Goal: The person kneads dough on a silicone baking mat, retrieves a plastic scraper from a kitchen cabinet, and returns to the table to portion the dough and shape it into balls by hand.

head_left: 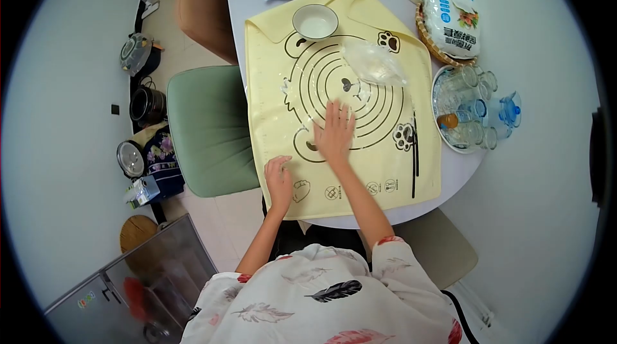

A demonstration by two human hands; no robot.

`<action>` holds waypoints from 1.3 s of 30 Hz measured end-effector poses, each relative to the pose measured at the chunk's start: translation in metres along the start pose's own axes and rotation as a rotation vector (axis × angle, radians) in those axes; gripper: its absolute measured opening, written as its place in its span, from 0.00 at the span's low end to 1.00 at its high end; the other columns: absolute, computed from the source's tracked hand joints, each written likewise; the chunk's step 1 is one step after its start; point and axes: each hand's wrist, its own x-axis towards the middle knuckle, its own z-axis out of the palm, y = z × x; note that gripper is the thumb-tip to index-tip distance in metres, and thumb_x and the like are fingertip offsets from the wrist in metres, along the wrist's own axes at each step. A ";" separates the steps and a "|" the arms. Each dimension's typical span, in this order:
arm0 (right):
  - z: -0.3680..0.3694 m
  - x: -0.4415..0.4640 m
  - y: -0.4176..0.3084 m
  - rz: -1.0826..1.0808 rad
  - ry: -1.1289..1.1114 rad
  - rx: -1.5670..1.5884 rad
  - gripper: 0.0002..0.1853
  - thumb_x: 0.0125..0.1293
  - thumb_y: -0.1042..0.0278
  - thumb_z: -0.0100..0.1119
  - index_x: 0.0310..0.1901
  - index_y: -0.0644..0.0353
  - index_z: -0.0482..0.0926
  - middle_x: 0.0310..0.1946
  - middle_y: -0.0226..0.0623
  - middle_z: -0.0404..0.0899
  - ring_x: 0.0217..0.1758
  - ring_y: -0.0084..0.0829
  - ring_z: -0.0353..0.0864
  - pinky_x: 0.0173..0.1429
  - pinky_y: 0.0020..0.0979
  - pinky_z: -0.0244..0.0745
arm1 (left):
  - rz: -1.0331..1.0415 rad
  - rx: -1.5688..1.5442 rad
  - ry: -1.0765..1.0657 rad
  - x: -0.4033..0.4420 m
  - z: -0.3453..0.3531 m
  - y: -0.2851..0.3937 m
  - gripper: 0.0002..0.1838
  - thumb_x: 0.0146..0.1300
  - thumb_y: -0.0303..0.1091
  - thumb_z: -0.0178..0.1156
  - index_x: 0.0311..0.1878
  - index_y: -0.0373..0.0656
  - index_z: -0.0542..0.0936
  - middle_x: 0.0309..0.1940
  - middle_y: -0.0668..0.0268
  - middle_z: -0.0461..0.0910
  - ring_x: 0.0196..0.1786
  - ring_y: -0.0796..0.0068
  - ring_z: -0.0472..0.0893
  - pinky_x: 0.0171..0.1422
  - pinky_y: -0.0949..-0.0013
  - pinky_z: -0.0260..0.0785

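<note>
Head view: you likely smooth the mat, right hand spread, left hand loosely bent; another stroke would need even pressure.

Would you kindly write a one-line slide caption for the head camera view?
Left hand and right hand over a yellow mat bearing a bowl, a translucent bag and black chopsticks.

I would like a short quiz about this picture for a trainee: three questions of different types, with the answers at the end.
1. True or false: the right hand is farther forward over the mat than the left hand.
2. How many black chopsticks lie on the mat?
3. Which of these stands on the mat?
A) blue cup
B) white bowl
C) glass mugs

Key: 1 true; 2 two; 3 B.
</note>
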 end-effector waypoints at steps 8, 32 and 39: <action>0.023 0.073 0.021 -0.152 0.133 -0.028 0.31 0.65 0.50 0.43 0.65 0.59 0.57 0.67 0.39 0.53 0.69 0.42 0.51 0.70 0.51 0.44 | -0.115 -0.082 0.100 -0.017 0.018 0.008 0.17 0.50 0.16 0.45 0.43 0.39 0.75 0.43 0.59 0.73 0.52 0.60 0.69 0.60 0.63 0.58; -0.009 -0.025 0.016 -0.138 -0.107 0.144 0.35 0.62 0.48 0.48 0.65 0.64 0.56 0.67 0.45 0.53 0.70 0.43 0.50 0.70 0.50 0.41 | -0.199 -0.113 0.059 -0.013 0.039 0.011 0.21 0.54 0.17 0.45 0.54 0.38 0.70 0.50 0.60 0.72 0.55 0.67 0.70 0.63 0.67 0.58; 0.029 0.075 0.006 0.005 0.205 0.086 0.30 0.65 0.50 0.45 0.63 0.59 0.61 0.65 0.39 0.58 0.67 0.41 0.55 0.69 0.48 0.45 | -0.203 -0.180 0.109 -0.023 0.041 0.006 0.23 0.56 0.17 0.43 0.57 0.39 0.68 0.50 0.59 0.72 0.55 0.68 0.70 0.63 0.67 0.58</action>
